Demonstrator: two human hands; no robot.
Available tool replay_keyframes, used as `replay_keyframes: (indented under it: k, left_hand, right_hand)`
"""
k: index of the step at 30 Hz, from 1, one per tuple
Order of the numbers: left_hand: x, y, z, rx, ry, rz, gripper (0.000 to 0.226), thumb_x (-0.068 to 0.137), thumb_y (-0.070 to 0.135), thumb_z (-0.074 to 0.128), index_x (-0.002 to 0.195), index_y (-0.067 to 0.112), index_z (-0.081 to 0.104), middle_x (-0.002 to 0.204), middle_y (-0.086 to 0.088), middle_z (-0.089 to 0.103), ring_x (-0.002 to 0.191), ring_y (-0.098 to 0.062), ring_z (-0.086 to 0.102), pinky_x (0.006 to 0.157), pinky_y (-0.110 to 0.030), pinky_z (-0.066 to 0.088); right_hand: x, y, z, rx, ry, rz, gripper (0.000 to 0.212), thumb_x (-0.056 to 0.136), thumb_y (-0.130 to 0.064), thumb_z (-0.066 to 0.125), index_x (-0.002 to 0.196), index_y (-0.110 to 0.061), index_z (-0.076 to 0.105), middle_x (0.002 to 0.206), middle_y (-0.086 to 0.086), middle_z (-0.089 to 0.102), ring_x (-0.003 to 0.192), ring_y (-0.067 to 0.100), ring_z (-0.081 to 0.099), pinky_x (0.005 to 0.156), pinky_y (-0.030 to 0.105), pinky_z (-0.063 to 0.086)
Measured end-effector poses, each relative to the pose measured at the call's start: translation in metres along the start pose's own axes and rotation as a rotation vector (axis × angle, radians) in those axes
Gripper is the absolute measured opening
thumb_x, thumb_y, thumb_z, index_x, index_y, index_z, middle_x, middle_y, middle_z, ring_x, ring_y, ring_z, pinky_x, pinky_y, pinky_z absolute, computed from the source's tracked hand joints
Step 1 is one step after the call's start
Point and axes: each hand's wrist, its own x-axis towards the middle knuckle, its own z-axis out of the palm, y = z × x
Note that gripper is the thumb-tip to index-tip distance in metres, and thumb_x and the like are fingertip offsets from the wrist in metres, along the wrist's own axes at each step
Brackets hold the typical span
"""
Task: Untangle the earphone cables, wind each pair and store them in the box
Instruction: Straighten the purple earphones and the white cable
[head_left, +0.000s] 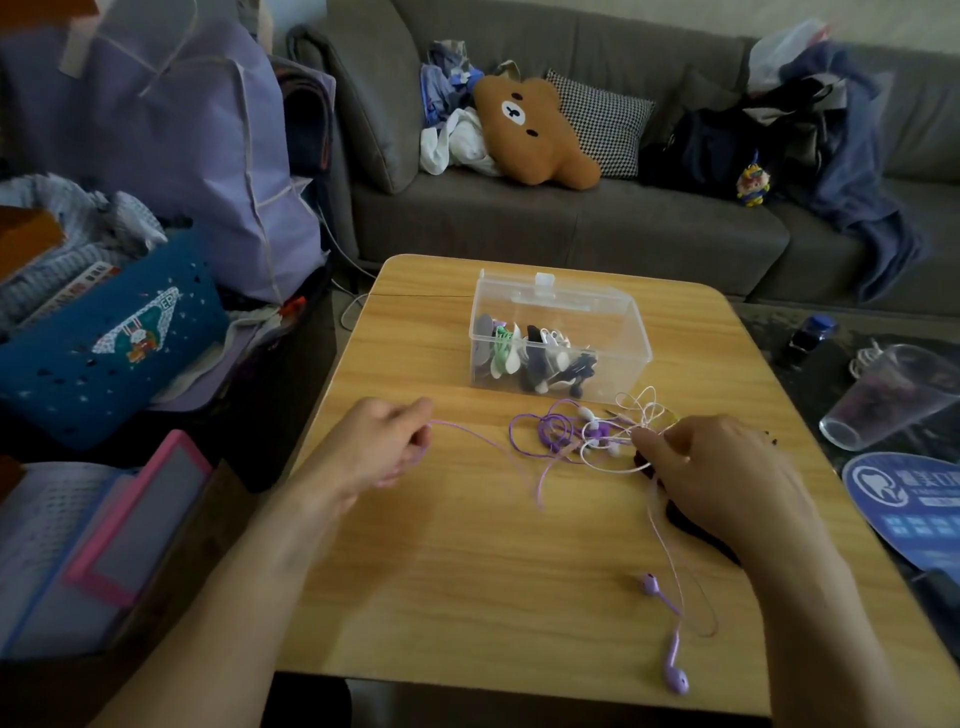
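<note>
Left hand (382, 447) pinching lilac cable (467, 434), right hand (711, 467) pinching tangle of earphone cables (587, 431) mid-table (467, 571), two lilac earbuds (670, 660) near front edge, clear box (558, 338) behind tangle, wound pairs inside

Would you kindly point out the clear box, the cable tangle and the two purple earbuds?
clear box (618, 332), head view, bare right wall.
cable tangle (592, 431), head view, knotted middle.
purple earbuds (675, 680), head view, nearer bud.

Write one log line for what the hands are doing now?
step: untangling | left hand: pinches lilac cable | right hand: holds tangle | clear box: open, some earphones inside | lilac earbuds: loose on table
</note>
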Motion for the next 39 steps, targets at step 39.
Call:
replay_keyframes:
  k: [39]
  left_hand:
    - [-0.013,0.013,0.054,0.086,0.389,0.457,0.022,0.096,-0.001,0.055,0.109,0.011,0.067,0.095,0.008,0.075,0.089,0.000,0.071,0.079,-0.015,0.053]
  right_hand:
    - [-0.023,-0.068,0.066,0.846,-0.215,-0.482,0.048,0.094,-0.053,0.057,0.068,-0.013,0.064,0.066,0.004,0.067,0.059,0.021,0.058,0.061,0.037,0.047]
